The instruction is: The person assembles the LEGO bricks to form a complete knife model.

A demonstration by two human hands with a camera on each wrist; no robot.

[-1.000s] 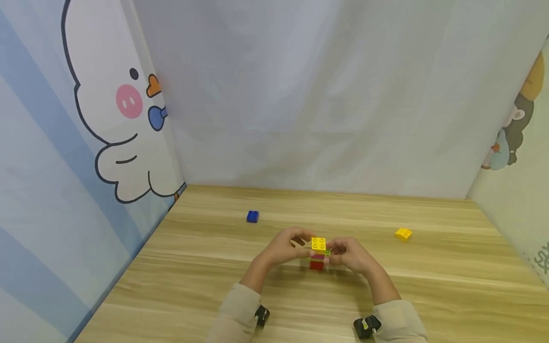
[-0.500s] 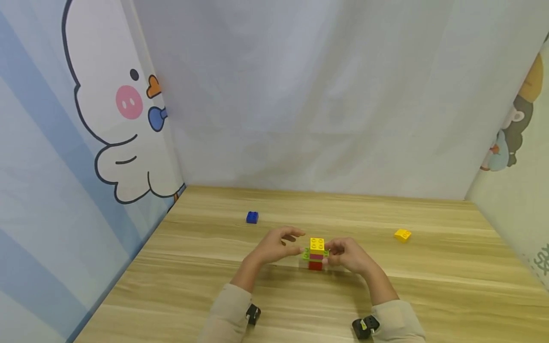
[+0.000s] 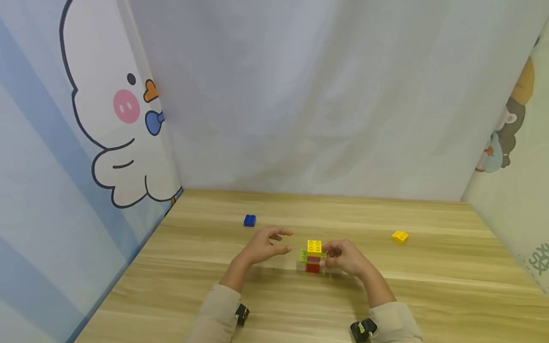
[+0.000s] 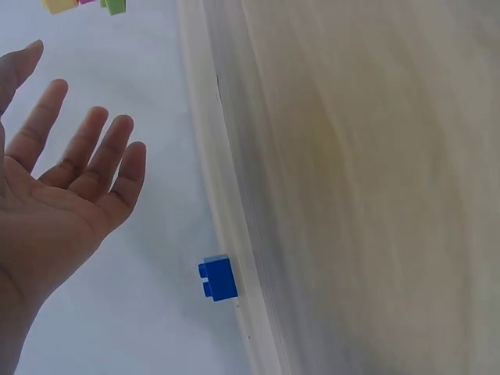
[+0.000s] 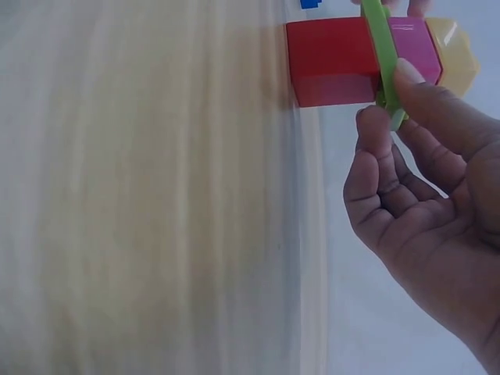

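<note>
A small stack stands on the table: a red block point(image 3: 313, 268) at the bottom, a flat green piece point(image 3: 303, 256) jutting out on both sides, a magenta block point(image 5: 416, 45), and a yellow block point(image 3: 314, 247) on top. My right hand point(image 3: 348, 258) holds the stack from its right side, thumb and fingers at the green piece point(image 5: 381, 47) in the right wrist view. To the left of the stack, my left hand point(image 3: 262, 246) is held with fingers spread and nothing in them; the left wrist view shows its bare palm point(image 4: 58, 203).
A blue block point(image 3: 250, 220) lies on the wooden table point(image 3: 193, 247) behind my left hand. Further right is a loose yellow piece point(image 3: 400, 237). A pale curtain point(image 3: 309, 95) hangs along the table's back edge, with printed walls at both sides.
My left hand has let go of the stack and moved away to the left, its fingers parting from the blocks. My right hand stays at the stack's right side.
</note>
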